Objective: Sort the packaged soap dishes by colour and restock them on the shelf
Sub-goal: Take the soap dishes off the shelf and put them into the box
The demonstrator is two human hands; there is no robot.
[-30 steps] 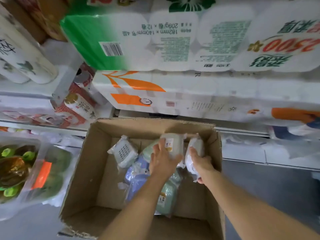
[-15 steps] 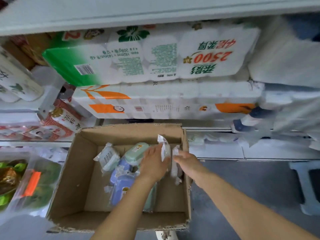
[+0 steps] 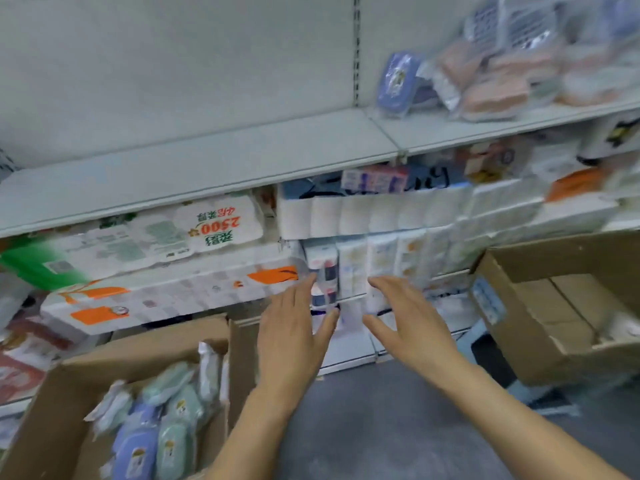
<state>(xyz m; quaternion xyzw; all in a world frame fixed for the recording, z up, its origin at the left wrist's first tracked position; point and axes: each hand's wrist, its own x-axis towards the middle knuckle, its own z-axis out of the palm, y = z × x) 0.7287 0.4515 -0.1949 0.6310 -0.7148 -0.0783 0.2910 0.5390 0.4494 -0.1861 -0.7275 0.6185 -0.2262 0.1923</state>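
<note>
Packaged soap dishes lie in an open cardboard box [image 3: 145, 344] at the lower left: blue ones [image 3: 136, 448], pale green ones [image 3: 175, 441] and white ones [image 3: 207, 368]. My left hand [image 3: 294, 337] and right hand [image 3: 412, 323] are raised to the right of the box, palms facing each other, fingers straight. A blurred pale shape lies between them; I cannot tell whether it is a package. On the grey shelf [image 3: 207, 161] above, at the far right, stand a blue packaged dish [image 3: 398, 81] and several pink ones [image 3: 495, 88].
Toilet paper and tissue packs [image 3: 207, 230] fill the lower shelves behind my hands. A second open cardboard box [image 3: 561, 251] stands at the right. Grey floor [image 3: 381, 427] lies between the two boxes. The left stretch of the upper shelf board is bare.
My view has swung up and to the right. Both hands have lifted out of the box and now hover to its right, in front of the lower shelves.
</note>
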